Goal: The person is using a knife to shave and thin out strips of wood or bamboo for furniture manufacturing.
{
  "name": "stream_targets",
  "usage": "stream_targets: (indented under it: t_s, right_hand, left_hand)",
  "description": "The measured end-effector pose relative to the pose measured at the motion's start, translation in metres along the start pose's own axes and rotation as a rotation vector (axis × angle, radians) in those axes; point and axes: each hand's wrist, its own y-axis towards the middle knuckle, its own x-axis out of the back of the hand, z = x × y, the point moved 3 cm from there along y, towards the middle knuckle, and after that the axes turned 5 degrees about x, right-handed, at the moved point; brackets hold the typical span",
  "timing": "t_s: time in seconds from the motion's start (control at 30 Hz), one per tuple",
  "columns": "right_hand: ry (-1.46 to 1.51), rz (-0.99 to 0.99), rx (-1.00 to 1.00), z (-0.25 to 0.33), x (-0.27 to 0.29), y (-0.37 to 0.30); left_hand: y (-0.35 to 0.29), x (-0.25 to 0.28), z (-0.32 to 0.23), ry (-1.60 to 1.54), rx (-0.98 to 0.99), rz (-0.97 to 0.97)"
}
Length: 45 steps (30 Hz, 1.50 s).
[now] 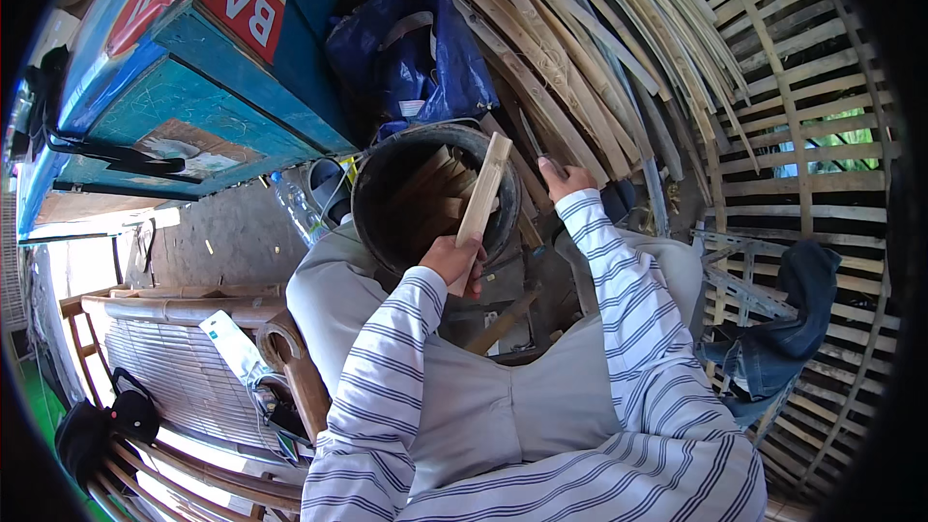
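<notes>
My left hand is closed around the lower end of a flat, pale bamboo strip, which slants up and away over the right side of a dark round bucket. Inside the bucket lie several pale wood or bamboo pieces. To the right of the strip, my right hand grips a knife by its handle, the narrow blade pointing away from me. Blade and strip are apart. The bucket stands between my knees, just beyond my lap.
Long bamboo slats are heaped beyond my right hand. A blue plastic bag sits behind the bucket, and a teal box stands at the far left. A clear bottle is beside the bucket. At right, dark cloth hangs near a slatted wall.
</notes>
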Motion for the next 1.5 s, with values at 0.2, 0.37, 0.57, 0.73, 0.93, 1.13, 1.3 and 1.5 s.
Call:
stream_targets:
  t_s: [0.2, 0.37, 0.57, 0.73, 0.93, 1.13, 1.3, 1.5]
  right_hand:
    - [0.873, 0.317, -0.266, 0.057, 0.041, -0.096]
    - [0.657, 0.161, 0.024, 0.037, 0.044, -0.120]
    - [0.611, 0.070, 0.101, 0.066, 0.016, -0.076]
    - [0.512, 0.000, 0.207, 0.063, 0.023, -0.070]
    - [0.415, 0.097, 0.181, 0.059, 0.020, -0.066]
    - [0.217, 0.132, 0.208, 0.065, 0.026, -0.075]
    - [0.196, 0.246, 0.246, 0.055, 0.010, -0.070]
    - [0.187, 0.318, 0.273, 0.064, 0.001, -0.081]
  left_hand:
    - [-0.001, -0.008, -0.019, -0.125, -0.279, 0.055]
    - [0.002, -0.023, -0.027, -0.114, -0.479, 0.049]
    - [0.025, -0.036, -0.010, 0.027, -0.518, 0.040]
    - [0.009, -0.041, -0.019, 0.269, -0.552, 0.010]
    - [0.022, 0.035, -0.028, 0.518, -0.749, -0.552]
    - [-0.026, 0.058, -0.058, 0.577, -0.696, -0.804]
    - [-0.022, 0.056, -0.062, 0.341, -0.876, -0.758]
    - [-0.016, 0.046, -0.063, -0.018, -0.765, -0.399]
